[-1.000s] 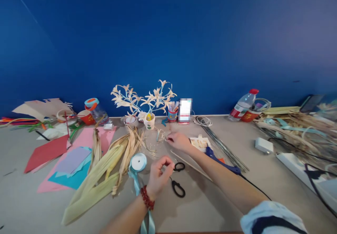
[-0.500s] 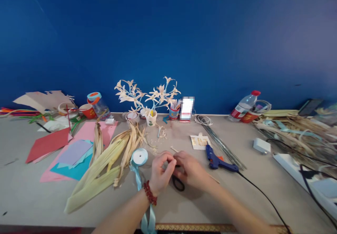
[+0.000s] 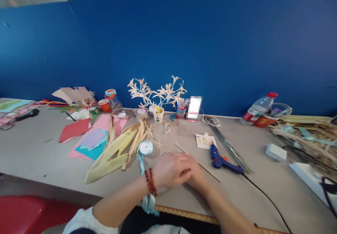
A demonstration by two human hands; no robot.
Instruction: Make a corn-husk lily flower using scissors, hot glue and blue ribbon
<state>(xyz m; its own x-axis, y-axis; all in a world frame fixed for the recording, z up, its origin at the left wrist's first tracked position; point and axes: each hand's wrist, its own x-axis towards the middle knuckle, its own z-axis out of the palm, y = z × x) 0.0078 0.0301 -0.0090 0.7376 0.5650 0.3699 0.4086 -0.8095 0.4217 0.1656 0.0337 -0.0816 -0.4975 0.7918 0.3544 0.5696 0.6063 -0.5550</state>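
Observation:
My left hand (image 3: 170, 170), below a red beaded bracelet (image 3: 150, 182), lies across my right hand (image 3: 195, 176) over the middle of the table. The left fingers curl over the right hand and are blurred. Those of the right hand are mostly hidden beneath, so anything held cannot be made out. A thin wooden stick (image 3: 207, 170) lies just beyond and to the right of my right hand. Left of the hands is a roll of light blue ribbon (image 3: 145, 148), its loose end trailing under my left wrist to the table edge.
A blue glue gun (image 3: 223, 163) with a black cord and a bundle of wires (image 3: 233, 149) lie to the right. Corn husks (image 3: 113, 156) and coloured paper (image 3: 92, 139) are on the left. Husk flowers (image 3: 158, 93) in a paper cup (image 3: 158, 115) stand behind.
The view has swung left and tilted. My left hand has turned over and moved across my right. The black looped handle seen below the hands is now out of sight.

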